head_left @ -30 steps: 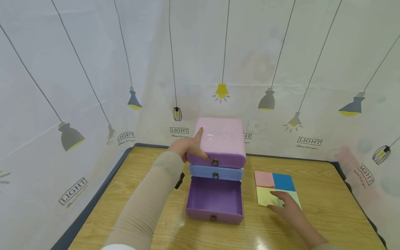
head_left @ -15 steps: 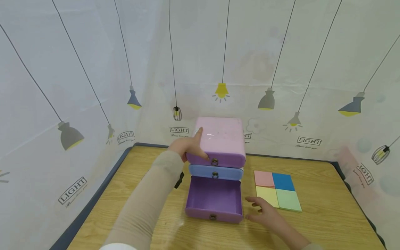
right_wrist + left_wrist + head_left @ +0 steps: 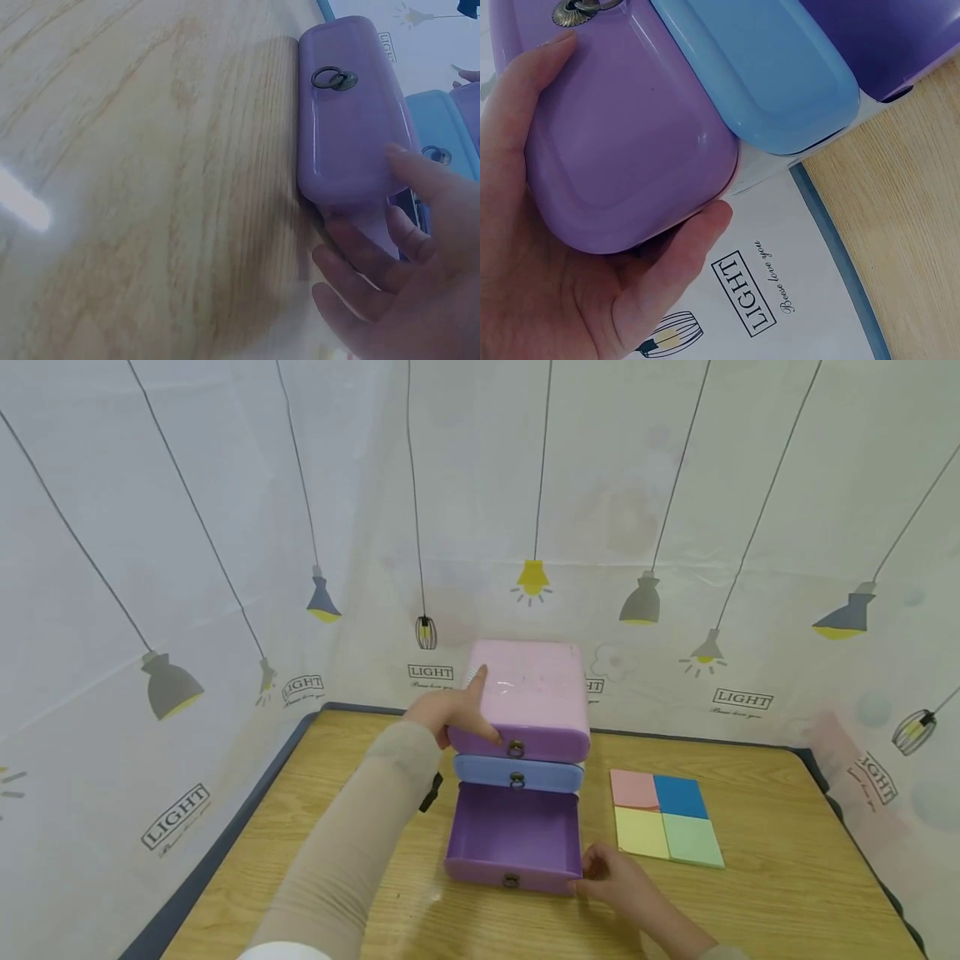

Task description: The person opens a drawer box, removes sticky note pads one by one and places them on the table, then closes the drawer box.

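Note:
A small storage chest with a pink top [image 3: 532, 681] stands on the table with three drawers stacked in its front. My left hand [image 3: 452, 710] grips its upper left corner, the thumb lying on the purple top drawer [image 3: 622, 127] and the fingers round the side. Below sits the blue middle drawer [image 3: 483, 771], nearly closed. The purple bottom drawer [image 3: 543, 878] is pulled far out, and nothing shows inside it. At its right front corner is my right hand [image 3: 617, 878], thumb against the front [image 3: 349, 127] and fingers along the side wall.
Pink, blue, yellow and green sticky notes [image 3: 693, 839] lie in a square to the right of the chest. The wooden table [image 3: 787, 827] ends in a dark edge before a lamp-patterned backdrop [image 3: 480, 527]. A ring pull [image 3: 335, 78] hangs on the bottom drawer.
My right hand has moved left from over the sticky notes to the bottom drawer's right front corner and taken hold there. My left hand has stayed on the chest.

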